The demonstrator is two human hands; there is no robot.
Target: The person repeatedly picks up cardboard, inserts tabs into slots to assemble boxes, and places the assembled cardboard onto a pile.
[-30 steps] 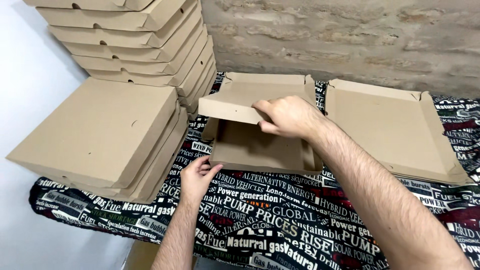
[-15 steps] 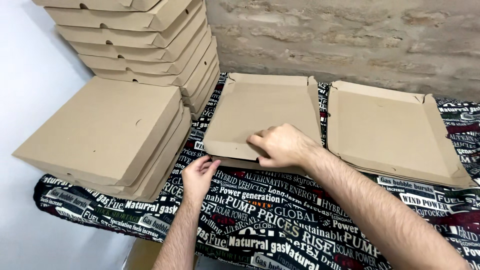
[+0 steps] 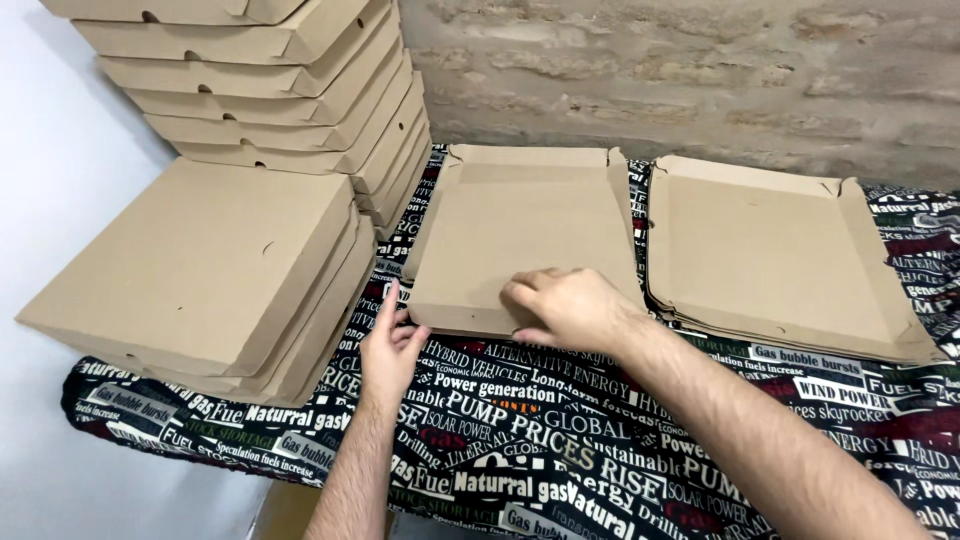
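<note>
The right hand (image 3: 570,308) lies flat, fingers loosely bent, pressing the flat cardboard box (image 3: 525,235) near the table's (image 3: 560,450) front edge. The left hand (image 3: 388,345), open and holding nothing, touches the box's near-left corner. If the press is uneven, the box could slide against the leaning stack of folded boxes (image 3: 200,270).

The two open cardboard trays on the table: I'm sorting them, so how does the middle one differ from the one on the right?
The middle tray has the right hand pressing on its near edge and the left hand at its near left corner; the right tray is untouched. The middle tray's near edge lies flat, while the right tray tops a thin stack of flat pieces. Both are plain brown cardboard, open side up, with low raised walls.
</note>
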